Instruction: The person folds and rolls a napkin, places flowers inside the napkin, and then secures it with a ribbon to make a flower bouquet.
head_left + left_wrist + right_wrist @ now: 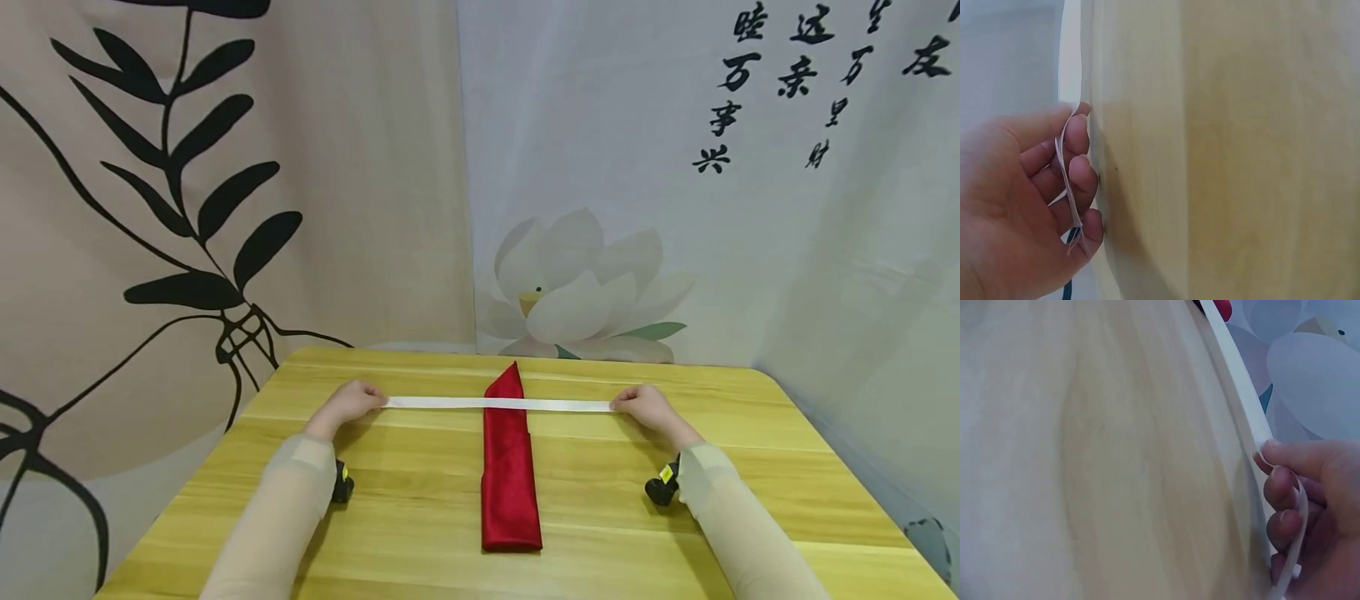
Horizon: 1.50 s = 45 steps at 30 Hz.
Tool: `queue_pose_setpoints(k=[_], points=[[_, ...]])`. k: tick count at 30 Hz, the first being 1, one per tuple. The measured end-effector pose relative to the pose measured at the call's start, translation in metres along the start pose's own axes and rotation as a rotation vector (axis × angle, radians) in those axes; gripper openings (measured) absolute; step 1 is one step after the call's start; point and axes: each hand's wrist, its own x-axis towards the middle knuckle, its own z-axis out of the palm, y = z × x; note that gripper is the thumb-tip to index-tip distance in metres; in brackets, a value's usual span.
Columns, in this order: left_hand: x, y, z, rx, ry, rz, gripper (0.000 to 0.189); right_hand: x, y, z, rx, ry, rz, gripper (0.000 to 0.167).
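A narrow white ribbon (435, 402) is stretched taut from side to side between my two hands. Its left end is pinched by my left hand (358, 402) between thumb and fingers, and a loose tail with a frayed tip hangs across the palm in the left wrist view. My right hand (647, 404) pinches the other end, its tail curving down past the curled fingers in the right wrist view. Below the ribbon's middle lies a folded shiny red cloth (510, 492), long and narrow, with a pointed far end. The ribbon crosses over it near that point.
The wooden table (420, 517) runs under everything, its far edge just beyond the cloth's tip. Behind it hangs a curtain (375, 167) printed with black leaves, a lotus and characters. Black wrist cameras sit on both sleeves.
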Motion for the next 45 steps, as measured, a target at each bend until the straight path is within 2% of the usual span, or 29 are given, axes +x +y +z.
queue_pose_setpoints(k=[3, 8, 14, 16, 22, 26, 30, 37, 40, 45], points=[[0.004, 0.001, -0.001, 0.033, 0.028, 0.017, 0.022, 0.004, 0.001, 0.001, -0.006, 0.037, -0.007, 0.02], [0.008, -0.003, 0.001, 0.035, 0.056, 0.05, 0.021, 0.008, 0.005, 0.005, 0.082, 0.051, -0.01, 0.017], [0.012, -0.005, 0.0, -0.07, 0.073, 0.043, 0.022, 0.01, 0.009, 0.003, 0.151, 0.008, -0.081, 0.009], [0.013, -0.006, 0.0, -0.099, 0.068, 0.062, 0.019, 0.01, 0.008, 0.001, 0.183, -0.018, -0.104, 0.005], [0.015, -0.005, -0.001, -0.127, 0.038, 0.101, 0.01, 0.012, 0.007, -0.001, 0.195, -0.067, -0.08, 0.018], [0.017, -0.005, 0.001, -0.09, 0.048, 0.113, 0.014, 0.014, 0.007, 0.0, 0.168, -0.068, -0.057, 0.02], [0.02, -0.005, 0.005, -0.004, 0.074, 0.109, 0.02, 0.018, 0.009, 0.001, 0.107, -0.052, -0.048, 0.02], [0.024, -0.001, 0.007, 0.177, 0.134, 0.048, 0.024, 0.024, 0.015, 0.003, -0.094, 0.011, -0.145, 0.014], [0.028, 0.001, 0.008, 0.2, 0.148, 0.027, 0.027, 0.027, 0.018, 0.004, -0.1, 0.037, -0.166, 0.011], [0.032, 0.005, 0.007, 0.213, 0.172, 0.038, 0.028, 0.03, 0.019, 0.0, -0.085, 0.049, -0.224, 0.012]])
